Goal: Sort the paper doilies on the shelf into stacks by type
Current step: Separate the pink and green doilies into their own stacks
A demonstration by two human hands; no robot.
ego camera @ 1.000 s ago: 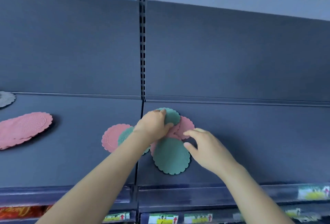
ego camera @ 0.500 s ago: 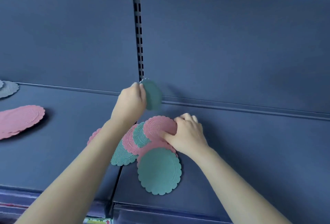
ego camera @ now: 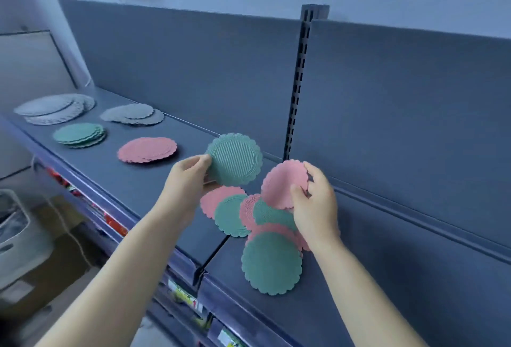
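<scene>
My left hand (ego camera: 185, 178) pinches a small green doily (ego camera: 235, 159) by its edge and holds it lifted above the shelf (ego camera: 138, 180). My right hand (ego camera: 315, 205) pinches a small pink doily (ego camera: 282, 183), raised off a mixed pile of pink and green doilies (ego camera: 249, 214). One larger green doily (ego camera: 272, 262) lies at the front of that pile. Further left on the shelf lie sorted stacks: pink (ego camera: 147, 149), green (ego camera: 79, 134), grey (ego camera: 132, 114) and a pale, wider stack (ego camera: 54, 108).
A slotted upright (ego camera: 297, 84) divides the dark back panel. The shelf's front edge carries price labels (ego camera: 182, 294). Below left stand a white bin (ego camera: 16, 236) and a cardboard box (ego camera: 55, 269) on the floor.
Both hands have lifted doilies: the left has turned the green one flat toward me, the right has raised a pink one off the pile. The view swung left, revealing the sorted stacks.
</scene>
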